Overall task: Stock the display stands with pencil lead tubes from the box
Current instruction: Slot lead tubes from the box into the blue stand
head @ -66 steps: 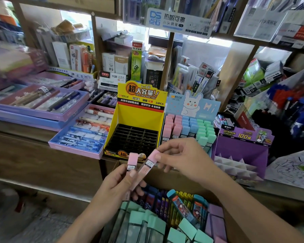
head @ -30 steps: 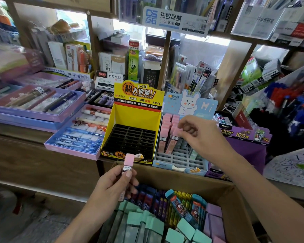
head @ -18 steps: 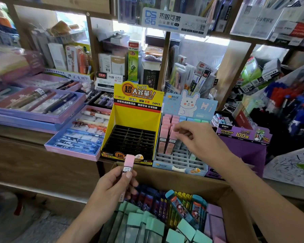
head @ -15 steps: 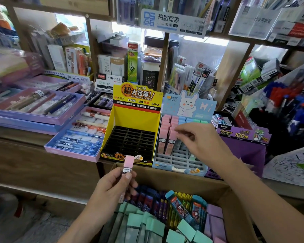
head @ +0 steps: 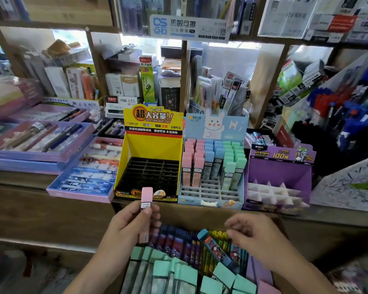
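Our left grip [head: 134, 228] held a pink-capped lead tube [head: 147, 196] upright over the cardboard box [head: 191, 216]; our right grip [head: 248, 235] hung loosely curled and empty, before the rabbit display stand [head: 210, 190].

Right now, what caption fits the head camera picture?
Left hand holds a pink tube; right hand hovers over the box.

Left hand [head: 132, 227]: forearm enters from lower left. Thumb and fingers wrap the lower half of a pink tube [head: 146, 198], held upright. Right hand [head: 248, 235]: forearm enters from lower right, back of hand up, fingers loosely curled, thumb near index tip. Nothing seen in it. Outline blurred. Hands apart.
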Tool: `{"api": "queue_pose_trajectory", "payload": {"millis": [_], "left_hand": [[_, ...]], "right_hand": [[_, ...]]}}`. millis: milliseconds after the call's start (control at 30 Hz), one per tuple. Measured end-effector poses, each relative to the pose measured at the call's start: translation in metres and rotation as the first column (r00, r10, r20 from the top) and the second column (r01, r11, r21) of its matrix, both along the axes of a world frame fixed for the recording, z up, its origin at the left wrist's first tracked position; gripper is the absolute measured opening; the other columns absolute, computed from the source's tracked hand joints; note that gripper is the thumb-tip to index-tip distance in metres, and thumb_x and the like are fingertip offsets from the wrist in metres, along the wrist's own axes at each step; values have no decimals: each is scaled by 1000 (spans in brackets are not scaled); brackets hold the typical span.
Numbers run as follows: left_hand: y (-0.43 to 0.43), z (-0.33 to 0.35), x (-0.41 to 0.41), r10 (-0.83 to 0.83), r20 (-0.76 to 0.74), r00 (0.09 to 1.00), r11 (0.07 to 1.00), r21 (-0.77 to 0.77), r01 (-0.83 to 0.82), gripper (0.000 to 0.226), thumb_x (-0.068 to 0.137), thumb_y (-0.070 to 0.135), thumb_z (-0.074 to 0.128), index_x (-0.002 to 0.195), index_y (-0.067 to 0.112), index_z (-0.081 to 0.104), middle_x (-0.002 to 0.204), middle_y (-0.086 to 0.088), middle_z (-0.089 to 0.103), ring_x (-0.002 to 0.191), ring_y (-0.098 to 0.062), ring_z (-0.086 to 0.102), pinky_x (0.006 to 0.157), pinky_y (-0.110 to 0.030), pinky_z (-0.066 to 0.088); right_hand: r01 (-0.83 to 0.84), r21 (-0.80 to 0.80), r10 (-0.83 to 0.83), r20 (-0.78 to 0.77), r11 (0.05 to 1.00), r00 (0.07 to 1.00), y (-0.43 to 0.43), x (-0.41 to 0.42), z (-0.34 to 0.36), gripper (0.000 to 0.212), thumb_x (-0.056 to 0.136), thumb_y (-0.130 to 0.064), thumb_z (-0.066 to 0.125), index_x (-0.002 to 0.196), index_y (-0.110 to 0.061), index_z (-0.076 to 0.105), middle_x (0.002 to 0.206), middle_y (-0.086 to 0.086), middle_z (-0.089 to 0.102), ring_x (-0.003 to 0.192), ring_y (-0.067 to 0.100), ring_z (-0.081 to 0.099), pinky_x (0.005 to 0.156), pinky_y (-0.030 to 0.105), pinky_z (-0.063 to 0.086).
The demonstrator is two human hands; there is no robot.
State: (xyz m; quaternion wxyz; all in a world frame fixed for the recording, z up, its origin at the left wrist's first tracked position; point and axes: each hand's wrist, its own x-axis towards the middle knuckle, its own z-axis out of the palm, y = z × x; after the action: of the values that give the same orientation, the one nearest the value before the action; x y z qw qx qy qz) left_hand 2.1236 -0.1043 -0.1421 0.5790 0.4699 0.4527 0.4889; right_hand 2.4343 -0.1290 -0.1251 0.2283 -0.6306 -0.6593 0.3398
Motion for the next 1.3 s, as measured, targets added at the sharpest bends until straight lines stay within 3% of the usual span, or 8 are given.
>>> {"api": "queue_pose_trajectory", "payload": {"millis": [167,233,333,500,667,900,1067,1300], "left_hand": [[6,12,6,-43,-156,987,991,118,62,26,95,37,59,114,26,74,104,-13,71,101,-32,69,89,-40,57],[10,22,11,-56,-222,973,979,181,98,25,96,34,60,116,32,73,107,-11,71,104,-24,68,86,-27,56],[20,37,23,-19,-291,957,959,264,100,23,94,27,63,111,36,75,100,3,76,98,-7,69,82,-11,51],[42,47,38,56,-344,937,923,376,83,15,96,16,67,97,30,71,82,-5,73,86,-21,68,77,-26,53],[64,53,46,127,-384,915,905,423,52,25,91,15,73,95,40,71,87,9,74,81,-7,68,71,-28,54],[76,54,50,97,-490,866,902,410,131,17,95,19,68,101,34,72,91,6,78,96,-12,73,90,-47,58],[75,53,50,182,-594,783,889,439,126,14,93,21,72,100,34,73,93,21,76,94,4,70,88,-35,59],[79,45,51,299,-671,678,861,496,110,13,89,26,76,98,31,69,84,19,71,84,5,65,73,-22,56]], "right_hand": [[-53,-306,118,201,951,972,-3,7,-28,14,89,-31,74,100,-35,67,90,-17,68,89,-5,63,82,17,52],[-65,-359,156,231,931,960,-3,7,-29,16,88,-35,73,102,-31,68,81,-17,61,74,-7,57,66,12,46],[-54,-363,148,237,930,960,-2,9,-28,16,89,-37,73,103,-31,67,80,-14,57,67,-4,52,55,12,40],[-47,-383,134,205,923,970,-3,12,-27,17,92,-37,71,107,-33,65,95,-13,58,77,3,58,59,15,46],[-44,-397,123,177,917,977,-4,15,-32,12,91,-35,69,102,-35,64,85,-11,56,64,3,54,54,17,42],[-47,-400,113,144,915,983,-3,17,-36,13,92,-34,69,103,-34,63,83,-10,57,61,5,55,51,18,42],[-40,-411,103,132,911,986,-3,18,-37,13,92,-34,69,103,-35,62,85,-9,59,63,5,58,52,17,44],[-31,-412,98,142,911,985,-3,18,-40,15,92,-34,69,105,-35,62,89,-8,60,70,7,60,55,19,44]]}}
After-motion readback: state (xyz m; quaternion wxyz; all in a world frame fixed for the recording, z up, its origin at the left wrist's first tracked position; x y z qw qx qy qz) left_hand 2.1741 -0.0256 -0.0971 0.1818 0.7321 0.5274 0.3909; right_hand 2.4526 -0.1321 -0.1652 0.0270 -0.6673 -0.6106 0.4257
